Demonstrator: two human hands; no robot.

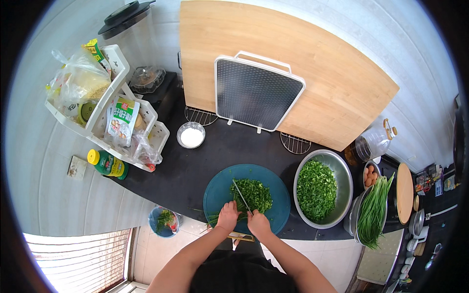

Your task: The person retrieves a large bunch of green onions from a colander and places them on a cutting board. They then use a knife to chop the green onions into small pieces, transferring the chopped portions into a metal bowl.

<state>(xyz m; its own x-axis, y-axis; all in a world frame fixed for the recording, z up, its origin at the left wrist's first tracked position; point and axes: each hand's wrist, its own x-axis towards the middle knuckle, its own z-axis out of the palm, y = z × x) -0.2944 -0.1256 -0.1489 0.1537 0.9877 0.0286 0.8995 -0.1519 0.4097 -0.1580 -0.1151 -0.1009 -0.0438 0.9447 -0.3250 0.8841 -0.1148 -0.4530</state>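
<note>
Head view: on the black counter (195, 161) sits a round blue board (277, 207), with a steel bowl (345, 188) of chopped greens (315, 190) to its right. On the board, a chopped pile (260, 194) lies just beyond the fingertips. The left hand (228, 217) bends its fingers down over green stalks (213, 218); how firmly, I cannot tell. The right hand (259, 223) grasps the handle of a knife (241, 194), its blade slanting away across the pile's left side.

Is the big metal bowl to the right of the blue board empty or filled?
Filled, at least partly: chopped greens cover most of the metal bowl's inside. Their depth I cannot tell.
</note>
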